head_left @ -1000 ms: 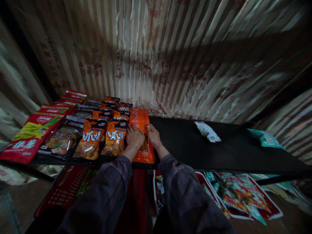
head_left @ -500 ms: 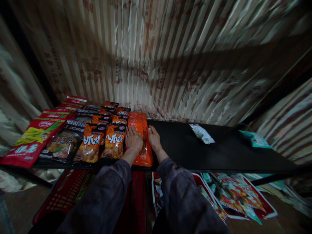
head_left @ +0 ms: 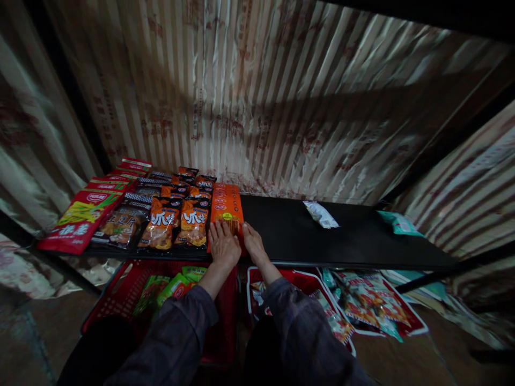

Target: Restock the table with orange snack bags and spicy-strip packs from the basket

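Note:
My left hand lies with fingers stretched on the near part of an orange snack packet, whose front end it partly covers. Along the right side of that packet rests my right hand, fingers extended and not wrapped round anything. More orange packets lie in a row behind, overlapping towards the back of the black shelf. Just left of my left hand stand orange-and-black snack bags in two columns.
Farther left are dark snack bags and red snack bags. A white packet and a teal packet lie on the shelf's right part. Below are a red basket with green packets and red-and-white baskets of snacks.
My hands have moved towards the shelf's front edge, uncovering more of the orange packet's top. The view has shifted, showing more of the baskets below.

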### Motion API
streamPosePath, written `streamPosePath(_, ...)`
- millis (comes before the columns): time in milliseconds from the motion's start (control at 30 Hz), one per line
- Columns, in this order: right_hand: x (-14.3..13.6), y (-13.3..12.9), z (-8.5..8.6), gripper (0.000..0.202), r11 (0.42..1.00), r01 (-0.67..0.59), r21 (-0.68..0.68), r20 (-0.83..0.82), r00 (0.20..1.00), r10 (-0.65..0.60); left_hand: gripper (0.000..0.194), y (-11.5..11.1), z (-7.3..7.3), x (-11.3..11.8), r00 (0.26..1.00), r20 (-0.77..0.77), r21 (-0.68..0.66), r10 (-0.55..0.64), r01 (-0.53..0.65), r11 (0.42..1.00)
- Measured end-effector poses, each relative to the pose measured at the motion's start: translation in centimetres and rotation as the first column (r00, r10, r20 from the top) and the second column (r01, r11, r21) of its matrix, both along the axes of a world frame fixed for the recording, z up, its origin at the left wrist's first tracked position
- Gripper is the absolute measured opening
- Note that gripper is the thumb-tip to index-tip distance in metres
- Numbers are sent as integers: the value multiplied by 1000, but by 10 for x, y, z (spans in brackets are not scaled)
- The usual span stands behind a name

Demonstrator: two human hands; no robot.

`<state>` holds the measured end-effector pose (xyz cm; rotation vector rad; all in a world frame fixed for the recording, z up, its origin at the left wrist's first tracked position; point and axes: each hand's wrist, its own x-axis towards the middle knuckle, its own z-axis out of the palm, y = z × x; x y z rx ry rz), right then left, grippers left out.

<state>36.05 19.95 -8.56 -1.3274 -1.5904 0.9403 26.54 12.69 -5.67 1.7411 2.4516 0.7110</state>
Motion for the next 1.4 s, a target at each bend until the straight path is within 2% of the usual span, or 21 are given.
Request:
streamPosePath(167, -2, -5, 6, 50, 1000, 14, 5, 9, 1000, -14, 61, -5, 2, 6, 999, 40, -73, -6, 9, 997)
streamPosePath(267, 2, -17, 12, 45, 997, 15, 72, 50, 999, -19, 62, -15, 8, 3, 999, 13, -14, -42, 42, 999)
streamPosePath(367, 4, -34, 9, 42, 989, -30, 142, 142, 990, 10, 62, -32, 10, 2, 999, -16, 12, -52, 52, 999)
streamPosePath(500, 2, -50, -3, 37, 979, -82, 186, 246, 969, 34, 56, -50, 3, 3, 996, -21, -75, -82, 80, 994)
streamPosePath(600, 0, -53, -5, 37, 977, -103, 189, 279, 959, 47, 55, -54, -4, -1, 991, -32, -96, -128, 124, 988)
streamPosePath(767, 0, -61, 6, 42, 961, -118, 250, 275, 960, 46, 55, -60, -4, -8, 981, -57, -20, -187, 187, 982)
streamPosePath(900, -4, -93, 8, 42, 939, -84, 333, 227, 974, 7, 54, -82, -9, -4, 958, -95, 77, -271, 278, 957)
streamPosePath(1067, -16, -145, -15, 44, 952, -133, 277, 98, 989, 109, 50, -119, -37, -8, 948, -33, 54, -317, 318, 947)
streamPosePath(1167, -28, -167, -35, 46, 961, -171, 218, 94, 984, 153, 50, -138, -58, -20, 943, 40, 16, -330, 329, 944)
streamPosePath(1233, -38, -175, -49, 46, 958, -234, 165, 116, 969, 217, 50, -148, -74, -31, 943, 144, -48, -299, 308, 950)
streamPosePath(1267, -42, -178, -58, 46, 957, -272, 101, 139, 956, 257, 49, -153, -82, -37, 940, 215, -108, -265, 292, 950)
streamPosePath(1333, -51, -181, -79, 43, 936, -332, -115, 202, 915, 349, 45, -160, -100, -52, 926, 341, -260, -162, 259, 930)
streamPosePath(1400, -56, -184, -105, 36, 868, -341, -360, 258, 858, 444, 35, -165, -120, -68, 912, 403, -394, -73, 245, 886)
